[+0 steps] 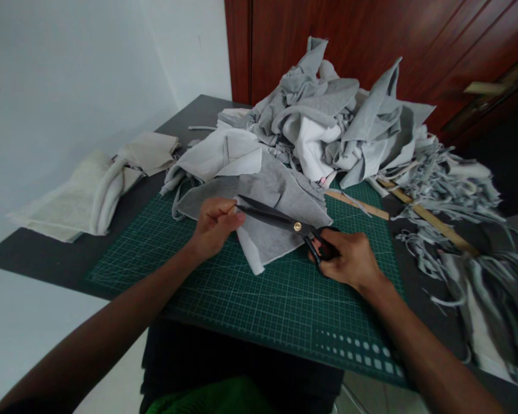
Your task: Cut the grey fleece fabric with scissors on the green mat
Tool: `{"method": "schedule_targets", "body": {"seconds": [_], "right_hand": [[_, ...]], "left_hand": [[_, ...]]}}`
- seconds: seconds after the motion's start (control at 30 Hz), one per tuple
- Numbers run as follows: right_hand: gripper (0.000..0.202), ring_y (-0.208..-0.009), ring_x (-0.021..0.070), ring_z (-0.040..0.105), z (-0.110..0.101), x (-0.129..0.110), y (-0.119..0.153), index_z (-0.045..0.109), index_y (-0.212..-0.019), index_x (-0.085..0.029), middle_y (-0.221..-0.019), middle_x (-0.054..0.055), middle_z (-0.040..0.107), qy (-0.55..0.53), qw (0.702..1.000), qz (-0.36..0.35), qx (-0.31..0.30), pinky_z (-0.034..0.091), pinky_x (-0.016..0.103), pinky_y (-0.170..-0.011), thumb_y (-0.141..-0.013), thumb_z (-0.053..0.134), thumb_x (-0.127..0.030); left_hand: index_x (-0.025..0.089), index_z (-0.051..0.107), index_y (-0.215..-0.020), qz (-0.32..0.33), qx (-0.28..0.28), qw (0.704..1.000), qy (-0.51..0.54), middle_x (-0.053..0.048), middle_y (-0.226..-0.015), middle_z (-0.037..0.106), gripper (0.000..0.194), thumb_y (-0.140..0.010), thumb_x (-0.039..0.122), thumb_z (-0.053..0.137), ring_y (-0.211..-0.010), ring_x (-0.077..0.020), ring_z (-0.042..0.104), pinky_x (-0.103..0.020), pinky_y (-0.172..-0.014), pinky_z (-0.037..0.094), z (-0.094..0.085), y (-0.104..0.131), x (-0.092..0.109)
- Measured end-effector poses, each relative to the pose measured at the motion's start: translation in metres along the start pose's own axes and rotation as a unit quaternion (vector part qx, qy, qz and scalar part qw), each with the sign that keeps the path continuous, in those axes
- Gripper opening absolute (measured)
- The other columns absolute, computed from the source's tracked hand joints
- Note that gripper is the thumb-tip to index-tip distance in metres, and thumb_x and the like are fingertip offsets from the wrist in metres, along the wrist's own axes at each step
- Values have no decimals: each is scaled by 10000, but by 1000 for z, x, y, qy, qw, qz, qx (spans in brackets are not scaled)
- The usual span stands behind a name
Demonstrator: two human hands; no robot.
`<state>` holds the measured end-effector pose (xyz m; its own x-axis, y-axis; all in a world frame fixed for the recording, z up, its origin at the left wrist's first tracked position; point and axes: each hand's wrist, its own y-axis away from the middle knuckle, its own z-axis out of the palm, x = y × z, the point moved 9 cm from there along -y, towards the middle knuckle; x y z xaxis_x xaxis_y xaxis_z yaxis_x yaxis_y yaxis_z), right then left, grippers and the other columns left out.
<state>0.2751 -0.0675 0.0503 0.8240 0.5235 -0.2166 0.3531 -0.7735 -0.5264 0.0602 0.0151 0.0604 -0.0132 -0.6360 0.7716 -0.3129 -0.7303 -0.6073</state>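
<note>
My right hand (345, 256) is wrapped round the handles of a pair of black scissors (276, 217) with a brass pivot screw. The blades point left, their tips close to the fingers of my left hand (217, 226). That hand pinches the edge of a grey fabric piece (280, 238), which hangs down onto the green cutting mat (242, 299) with a pale folded strip at its lower left. Behind the blades lies more grey cloth, topped by a folded whitish fabric (224, 152). Whether the blades are cutting the cloth at this moment cannot be made out.
A tall heap of grey and white fabric (323, 115) stands at the back. Folded cream cloth (82, 195) lies at the left. Shredded strips (453, 178) and a wooden ruler (440, 224) are on the right; a shorter ruler (358, 205) crosses the mat. A wall and wooden door (371, 40) rise behind.
</note>
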Motion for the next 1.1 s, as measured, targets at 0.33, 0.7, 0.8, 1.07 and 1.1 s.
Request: {"method": "schedule_targets", "body": {"seconds": [0.33, 0.7, 0.8, 1.07, 1.1], "right_hand": [[158, -440, 72, 472, -1, 6, 2, 524, -651, -203, -536, -51, 534, 8, 1000, 1, -3, 321, 206, -471, -770, 619, -242], [159, -432, 72, 459, 0, 3, 2, 553, -657, -193, -523, -47, 530, 26, 1000, -13, -4, 314, 214, -473, -802, 606, -229], [171, -430, 72, 456, 0, 2, 1, 540, -649, -194, -520, -48, 524, 26, 1000, -14, -7, 310, 216, -472, -806, 601, -226], [181, -429, 76, 438, 0, 2, 1, 536, -640, -201, -518, -44, 520, 24, 1000, -10, -12, 295, 224, -472, -813, 581, -231], [184, -429, 77, 435, 0, 2, 1, 533, -638, -202, -518, -44, 518, 26, 1000, -10, -12, 291, 226, -472, -814, 579, -229]], "left_hand": [[158, 271, -448, 24, 33, 991, 131, 57, -361, 257, 600, -841, 390, 660, -314, -39, 260, -249, -348, 172, -2, -3, 13], [146, 318, -421, 41, 10, 989, 143, 52, -330, 301, 571, -854, 326, 643, -279, -24, 263, -204, -300, 134, 3, -8, 28], [145, 326, -420, 50, 10, 986, 156, 54, -324, 312, 566, -865, 311, 633, -270, -23, 276, -185, -296, 156, 2, -8, 29], [154, 306, -409, 44, 7, 988, 149, 55, -312, 295, 577, -852, 330, 632, -273, -34, 257, -209, -314, 157, 1, -4, 18], [155, 312, -411, 45, 3, 989, 144, 55, -315, 299, 574, -855, 334, 629, -277, -34, 259, -213, -316, 156, 1, -4, 17]]}}
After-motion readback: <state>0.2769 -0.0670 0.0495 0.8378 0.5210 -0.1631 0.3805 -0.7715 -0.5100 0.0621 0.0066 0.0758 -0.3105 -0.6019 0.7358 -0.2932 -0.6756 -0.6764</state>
